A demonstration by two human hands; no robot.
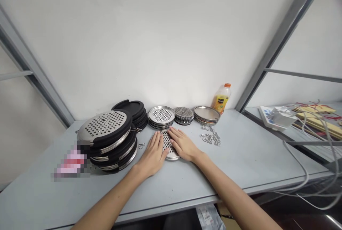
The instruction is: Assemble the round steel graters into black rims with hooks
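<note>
A round metal grater disc (166, 141) with rows of holes lies flat on the table in front of me. My left hand (153, 156) rests on its left side with the fingers stretched out. From the right, my right hand (184, 144) presses flat on the same disc, fingers extended. Both hands partly cover the disc. Just behind it stands a stack of rimmed grater plates (161, 115). Beside that are smaller perforated discs (184, 112) and a pile of shallow round metal pieces (207, 113). Several wire clasps (211, 138) lie loose right of my right hand.
Graters with black rims (104, 124) form a tall, leaning stack on the left. Black round bases (132, 108) are piled behind it. An orange-capped drink bottle (222, 101) stands by the wall. A power strip (272, 117) and cables lie beyond the grey frame on the right.
</note>
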